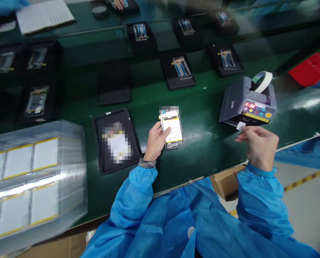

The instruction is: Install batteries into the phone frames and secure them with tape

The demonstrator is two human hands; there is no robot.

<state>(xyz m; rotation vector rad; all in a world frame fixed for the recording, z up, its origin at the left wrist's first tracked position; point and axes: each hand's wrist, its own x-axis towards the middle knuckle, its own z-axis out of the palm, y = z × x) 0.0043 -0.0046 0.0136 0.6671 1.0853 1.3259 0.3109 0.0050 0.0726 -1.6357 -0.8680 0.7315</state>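
Note:
My left hand is closed round the left edge of an opened phone frame with a white battery, held just above the green belt. My right hand pinches a small white piece of tape at the outlet of a grey tape dispenser. A white tape roll sits on top of the dispenser. Both arms wear blue sleeves.
A black tray with another phone part lies left of my left hand. Several more trays with phone frames ride the belt farther back. Stacked clear trays of white parts stand at the left. A red bin is at the far right.

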